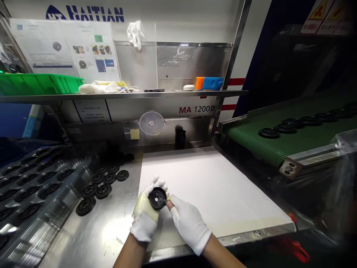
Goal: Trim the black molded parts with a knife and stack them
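Note:
My left hand (146, 213), in a white glove with a yellowish palm, holds a black round plastic wheel (156, 199) above the near edge of the white sheet. The wheel's hollow face, with a hole at its centre, is turned up toward me. My right hand (187, 222), also white-gloved with a bare fingertip showing, is closed in a pinch at the wheel's right rim. A small thin thing seems to stick out from that pinch; its kind is too small to make out. More black wheels (103, 191) lie on the metal table to the left.
Clear plastic trays (52, 212) with black wheels stand at the left. A white sheet (212, 186) covers much of the table. A green conveyor belt (251, 137) carrying wheels runs at the right. A small fan (152, 123) sits below a shelf (173, 94) bearing a green bin (41, 84).

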Demonstrator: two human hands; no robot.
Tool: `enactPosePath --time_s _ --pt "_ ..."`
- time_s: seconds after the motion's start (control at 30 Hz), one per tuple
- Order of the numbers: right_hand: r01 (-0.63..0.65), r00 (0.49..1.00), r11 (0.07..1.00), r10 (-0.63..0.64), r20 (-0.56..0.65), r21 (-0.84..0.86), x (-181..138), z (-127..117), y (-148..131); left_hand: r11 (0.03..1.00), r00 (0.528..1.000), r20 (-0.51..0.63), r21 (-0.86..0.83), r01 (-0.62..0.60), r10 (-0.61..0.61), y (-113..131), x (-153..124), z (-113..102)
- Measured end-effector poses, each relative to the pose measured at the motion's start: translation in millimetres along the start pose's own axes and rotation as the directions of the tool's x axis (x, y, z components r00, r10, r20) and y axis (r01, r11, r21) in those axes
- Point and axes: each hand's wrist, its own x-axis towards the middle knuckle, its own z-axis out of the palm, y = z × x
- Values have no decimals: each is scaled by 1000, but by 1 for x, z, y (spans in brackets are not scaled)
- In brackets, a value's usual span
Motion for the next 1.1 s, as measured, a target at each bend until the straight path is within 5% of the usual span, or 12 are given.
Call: enactPosePath --time_s 0.23,0.4,0.6,0.97,1.1 --pt "-69 997 992 64 -51 -105 5 15 3 970 972 20 -68 -232 234 -15 22 -15" --pt "-72 995 995 67 -75 -67 2 27 -8 949 955 -23 -107 -297 296 -12 27 -12" --pt "-50 996 998 48 -79 -25 4 20 -2 996 996 77 -81 43 -37 1 15 -12" --pt "-92 992 994 86 -90 -67 -4 30 -9 975 998 4 -212 -60 62 -9 32 -9" --pt "-101 990 992 92 -108 -80 -1 27 -3 993 995 79 -98 63 -56 -4 24 -14"
